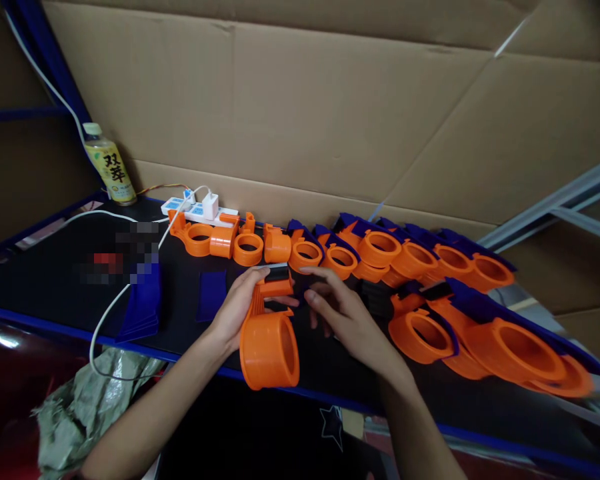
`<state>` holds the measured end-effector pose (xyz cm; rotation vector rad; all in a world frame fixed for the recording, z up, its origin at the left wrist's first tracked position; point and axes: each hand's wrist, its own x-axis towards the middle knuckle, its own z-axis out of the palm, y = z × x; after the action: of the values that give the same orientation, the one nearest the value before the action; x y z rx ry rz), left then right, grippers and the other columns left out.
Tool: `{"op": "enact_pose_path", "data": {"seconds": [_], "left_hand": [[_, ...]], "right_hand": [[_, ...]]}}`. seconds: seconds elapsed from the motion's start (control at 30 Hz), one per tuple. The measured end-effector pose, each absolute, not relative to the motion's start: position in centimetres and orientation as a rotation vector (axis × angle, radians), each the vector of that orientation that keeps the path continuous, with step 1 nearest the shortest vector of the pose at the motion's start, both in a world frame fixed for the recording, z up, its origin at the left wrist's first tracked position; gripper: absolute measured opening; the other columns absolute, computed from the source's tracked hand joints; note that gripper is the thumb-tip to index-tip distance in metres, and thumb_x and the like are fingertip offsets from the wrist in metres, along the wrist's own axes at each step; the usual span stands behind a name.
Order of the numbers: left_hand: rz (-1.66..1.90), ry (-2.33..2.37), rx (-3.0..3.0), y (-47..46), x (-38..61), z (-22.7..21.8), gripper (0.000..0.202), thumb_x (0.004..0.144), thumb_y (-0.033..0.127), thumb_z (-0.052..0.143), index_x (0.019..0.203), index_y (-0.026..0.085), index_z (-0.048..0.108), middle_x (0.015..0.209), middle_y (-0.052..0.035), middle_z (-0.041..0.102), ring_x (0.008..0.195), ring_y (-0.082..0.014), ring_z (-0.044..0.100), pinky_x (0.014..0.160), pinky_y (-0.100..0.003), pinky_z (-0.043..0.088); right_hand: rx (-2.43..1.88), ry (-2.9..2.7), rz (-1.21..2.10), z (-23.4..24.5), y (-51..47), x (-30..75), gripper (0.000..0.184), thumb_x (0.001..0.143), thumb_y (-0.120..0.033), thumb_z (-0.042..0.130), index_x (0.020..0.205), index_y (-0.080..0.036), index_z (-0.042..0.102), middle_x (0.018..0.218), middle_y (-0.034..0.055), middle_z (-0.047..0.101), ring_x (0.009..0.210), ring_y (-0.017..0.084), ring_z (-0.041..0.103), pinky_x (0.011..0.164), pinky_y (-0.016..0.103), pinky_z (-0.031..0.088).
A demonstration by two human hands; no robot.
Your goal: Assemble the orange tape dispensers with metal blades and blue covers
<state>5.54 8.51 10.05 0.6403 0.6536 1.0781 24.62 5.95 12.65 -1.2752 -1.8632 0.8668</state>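
My left hand (235, 308) grips an orange plastic tape dispenser (270, 340) by its handle, just above the black work surface (60, 280). The dispenser's round drum faces me and a toothed metal blade shows at its top end. My right hand (343, 313) is beside it on the right, fingers curled and touching the dispenser's upper part near the blade. Whether the right fingers pinch a small piece is hidden.
A row of orange dispensers (380, 250) with blue plates runs along the cardboard wall (300, 120), with larger ones (510, 347) at right. Blue plates (143, 307) lie stacked at left, beside a power strip (195, 210), white cable and a drink bottle (111, 165).
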Motion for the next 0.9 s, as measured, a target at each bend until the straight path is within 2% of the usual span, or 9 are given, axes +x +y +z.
{"op": "enact_pose_path", "data": {"seconds": [0.13, 0.37, 0.5, 0.7, 0.9], "left_hand": [[1.073, 0.683, 0.677, 8.1, 6.1, 9.9, 0.029, 0.086, 0.04, 0.068, 0.104, 0.019, 0.058, 0.084, -0.0056, 0.075, 0.063, -0.0237, 0.076, 0.046, -0.024, 0.053], [1.114, 0.694, 0.668, 7.9, 6.1, 10.0, 0.025, 0.088, 0.037, 0.067, 0.101, 0.02, 0.057, 0.082, -0.0043, 0.074, 0.063, -0.0202, 0.075, 0.047, -0.022, 0.053], [1.093, 0.694, 0.69, 7.8, 6.0, 9.9, 0.025, 0.089, 0.037, 0.065, 0.104, 0.02, 0.056, 0.08, -0.0043, 0.074, 0.061, -0.0199, 0.074, 0.048, -0.024, 0.055], [1.011, 0.639, 0.708, 7.4, 6.1, 10.1, 0.03, 0.086, 0.042, 0.067, 0.104, 0.02, 0.055, 0.073, -0.0037, 0.073, 0.06, -0.0234, 0.074, 0.045, -0.025, 0.053], [0.98, 0.632, 0.681, 7.0, 5.9, 10.8, 0.026, 0.089, 0.038, 0.064, 0.106, 0.019, 0.057, 0.075, -0.0044, 0.074, 0.058, -0.0209, 0.074, 0.047, -0.023, 0.053]], "right_hand": [[-1.339, -1.743, 0.8, 11.9, 5.9, 23.9, 0.035, 0.099, -0.047, 0.056, 0.121, -0.021, 0.066, 0.062, -0.0042, 0.057, 0.05, 0.011, 0.053, 0.046, 0.02, 0.042], [-1.243, -1.805, 0.935, 11.6, 5.5, 24.3, 0.044, 0.096, -0.042, 0.061, 0.137, -0.025, 0.063, 0.084, 0.001, 0.067, 0.056, 0.011, 0.056, 0.047, 0.022, 0.049], [-1.203, -1.704, 0.984, 11.6, 5.6, 24.7, 0.044, 0.091, -0.039, 0.068, 0.133, -0.024, 0.064, 0.086, 0.0011, 0.07, 0.066, 0.013, 0.063, 0.051, 0.023, 0.053], [-1.235, -1.689, 0.71, 11.0, 5.9, 24.6, 0.045, 0.081, -0.037, 0.081, 0.121, -0.024, 0.065, 0.084, 0.0, 0.07, 0.074, 0.015, 0.066, 0.065, 0.026, 0.053], [-1.153, -1.678, 0.611, 10.0, 5.9, 24.2, 0.041, 0.084, -0.036, 0.078, 0.122, -0.027, 0.067, 0.085, -0.0012, 0.064, 0.077, 0.015, 0.062, 0.068, 0.027, 0.049]]}}
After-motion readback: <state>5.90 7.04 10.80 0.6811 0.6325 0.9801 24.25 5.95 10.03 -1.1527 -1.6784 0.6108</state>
